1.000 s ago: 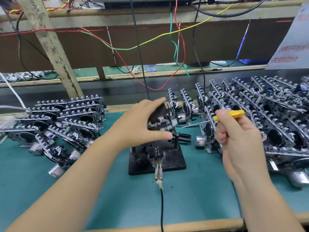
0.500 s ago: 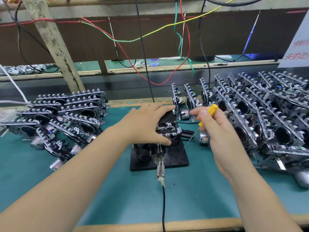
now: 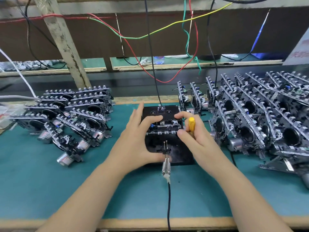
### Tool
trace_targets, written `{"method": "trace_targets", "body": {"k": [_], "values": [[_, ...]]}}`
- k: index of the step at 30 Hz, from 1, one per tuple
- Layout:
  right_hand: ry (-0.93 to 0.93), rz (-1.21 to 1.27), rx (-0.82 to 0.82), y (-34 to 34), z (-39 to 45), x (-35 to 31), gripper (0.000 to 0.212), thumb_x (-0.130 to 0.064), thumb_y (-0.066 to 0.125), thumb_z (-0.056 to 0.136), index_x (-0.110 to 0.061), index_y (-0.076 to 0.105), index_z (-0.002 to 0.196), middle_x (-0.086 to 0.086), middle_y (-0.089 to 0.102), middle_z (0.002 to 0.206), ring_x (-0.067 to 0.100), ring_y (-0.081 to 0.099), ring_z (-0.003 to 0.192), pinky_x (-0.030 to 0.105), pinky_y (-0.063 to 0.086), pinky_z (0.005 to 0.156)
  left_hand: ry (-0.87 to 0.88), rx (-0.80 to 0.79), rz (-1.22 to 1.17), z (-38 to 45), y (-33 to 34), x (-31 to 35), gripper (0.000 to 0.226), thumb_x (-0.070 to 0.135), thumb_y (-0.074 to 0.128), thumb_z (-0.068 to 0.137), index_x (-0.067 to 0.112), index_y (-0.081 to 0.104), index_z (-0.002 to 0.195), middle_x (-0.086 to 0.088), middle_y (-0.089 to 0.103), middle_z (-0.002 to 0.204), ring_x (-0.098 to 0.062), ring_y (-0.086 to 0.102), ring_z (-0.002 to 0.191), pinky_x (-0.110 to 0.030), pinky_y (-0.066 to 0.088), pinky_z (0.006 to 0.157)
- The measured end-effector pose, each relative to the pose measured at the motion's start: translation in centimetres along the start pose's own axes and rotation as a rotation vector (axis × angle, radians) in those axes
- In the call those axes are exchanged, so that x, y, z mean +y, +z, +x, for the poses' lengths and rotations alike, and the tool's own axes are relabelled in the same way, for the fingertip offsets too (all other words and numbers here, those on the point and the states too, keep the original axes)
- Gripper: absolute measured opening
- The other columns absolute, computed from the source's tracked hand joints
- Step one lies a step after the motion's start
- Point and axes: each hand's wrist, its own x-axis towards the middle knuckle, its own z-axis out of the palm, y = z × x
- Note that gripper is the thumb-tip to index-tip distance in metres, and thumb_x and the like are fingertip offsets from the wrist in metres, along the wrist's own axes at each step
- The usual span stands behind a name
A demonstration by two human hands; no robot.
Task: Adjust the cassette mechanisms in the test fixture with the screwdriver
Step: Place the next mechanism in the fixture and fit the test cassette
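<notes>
A cassette mechanism (image 3: 164,125) with a black cassette marked "FE" lies flat on the black test fixture (image 3: 177,152) at the centre of the bench. My left hand (image 3: 138,139) rests on its left side, fingers stretched over the cassette and thumb down along the fixture's front. My right hand (image 3: 192,136) holds a yellow-handled screwdriver (image 3: 191,124) upright between its fingers while its fingertips press on the mechanism's right side. The screwdriver's tip is hidden behind my fingers.
Stacks of cassette mechanisms stand at the left (image 3: 70,114) and the right (image 3: 259,118) of the green mat (image 3: 50,181). A metal clip on a black cable (image 3: 167,168) reaches the fixture's front. Loose wires (image 3: 150,47) hang above the bench.
The mechanism came down from my left hand onto the fixture and now lies flat. My right hand moved left with the screwdriver onto the mechanism's right side.
</notes>
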Motion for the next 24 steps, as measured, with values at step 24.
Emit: {"method": "trace_targets", "body": {"k": [24], "values": [[0.017,0.039,-0.02,0.4,0.5,-0.2,0.056,-0.004,0.052,0.091,-0.057,0.041,0.107,-0.04,0.047,0.125,-0.019,0.046,0.118,-0.001,0.039,0.084,-0.066,0.316,-0.31,0.6,3.4,0.4,0.068,0.057,0.076,0.05,0.063,0.052,0.113,0.046,0.007,0.151,-0.005,0.039,0.139,-0.035,0.042,0.108]]}}
